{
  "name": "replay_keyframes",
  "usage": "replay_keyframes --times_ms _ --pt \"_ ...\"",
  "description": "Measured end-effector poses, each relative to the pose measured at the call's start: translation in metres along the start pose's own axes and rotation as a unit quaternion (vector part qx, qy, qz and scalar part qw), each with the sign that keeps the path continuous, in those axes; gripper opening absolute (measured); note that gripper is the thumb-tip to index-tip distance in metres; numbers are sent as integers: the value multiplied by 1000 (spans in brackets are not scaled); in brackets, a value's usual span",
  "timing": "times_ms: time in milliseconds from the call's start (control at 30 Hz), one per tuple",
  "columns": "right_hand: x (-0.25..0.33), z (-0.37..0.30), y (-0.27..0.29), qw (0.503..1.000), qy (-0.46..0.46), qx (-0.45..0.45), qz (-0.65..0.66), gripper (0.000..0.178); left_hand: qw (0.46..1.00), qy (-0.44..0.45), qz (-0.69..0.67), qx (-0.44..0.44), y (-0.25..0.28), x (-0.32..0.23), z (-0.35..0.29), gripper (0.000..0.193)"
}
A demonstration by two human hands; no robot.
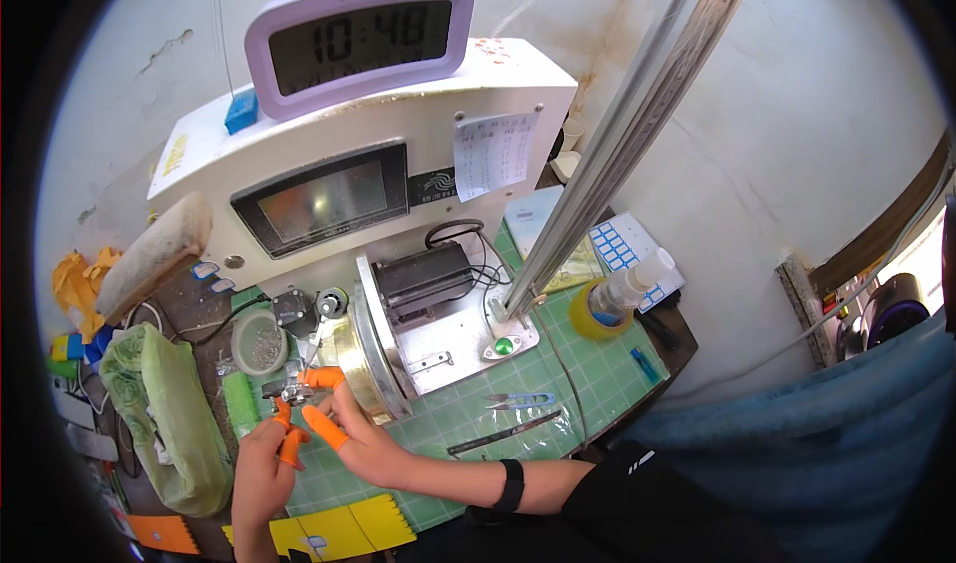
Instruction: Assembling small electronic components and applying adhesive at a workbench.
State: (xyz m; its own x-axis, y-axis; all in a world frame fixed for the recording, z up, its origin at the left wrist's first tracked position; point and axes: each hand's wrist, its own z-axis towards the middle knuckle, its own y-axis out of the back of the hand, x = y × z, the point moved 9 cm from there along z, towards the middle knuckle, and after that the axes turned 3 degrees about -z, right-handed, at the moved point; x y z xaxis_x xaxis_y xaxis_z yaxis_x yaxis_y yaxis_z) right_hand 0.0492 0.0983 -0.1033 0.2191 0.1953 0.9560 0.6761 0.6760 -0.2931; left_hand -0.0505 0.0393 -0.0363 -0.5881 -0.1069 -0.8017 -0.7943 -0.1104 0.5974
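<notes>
My left hand [261, 471] comes up from the lower edge, with orange finger cots on its fingertips. Its fingers are drawn together just below a small metal fixture [295, 392]; whatever they pinch is too small to make out. My right hand [363, 442] reaches in from the right, also in orange finger cots. Its index fingertip lies at the fixture's right side, while the thumb stands apart from it with nothing visible between them. Right beside the fixture is a large brass-coloured wheel [358, 369] on the machine [329, 155]. A grey bowl of small bits [261, 344] stands behind the fixture.
A green cutting mat [617, 394] covers the table. On it lie blue thread snips [521, 401], a dark strip [505, 432] and a yellow tub with a bottle [601, 309]. A slanted metal post [607, 155] rises at right. A green bag [164, 419] sits left; yellow cards [344, 531] lie in front.
</notes>
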Motion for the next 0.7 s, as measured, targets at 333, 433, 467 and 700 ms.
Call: replay_keyframes --times_ms 333,433,467,700 --pt "134 -110 22 881 100 344 -310 37 987 -66 96 -109 3 -61 -33 38" --pt "239 -104 76 904 125 110 -393 23 990 -78 94 -72 -4 -94 -41 22" --pt "276 -103 97 872 193 -4 -450 22 990 -87 77 -75 -5 -102 -42 21" --pt "420 -108 159 613 413 -399 -543 20 979 -182 24 -90 -16 -152 -38 15"
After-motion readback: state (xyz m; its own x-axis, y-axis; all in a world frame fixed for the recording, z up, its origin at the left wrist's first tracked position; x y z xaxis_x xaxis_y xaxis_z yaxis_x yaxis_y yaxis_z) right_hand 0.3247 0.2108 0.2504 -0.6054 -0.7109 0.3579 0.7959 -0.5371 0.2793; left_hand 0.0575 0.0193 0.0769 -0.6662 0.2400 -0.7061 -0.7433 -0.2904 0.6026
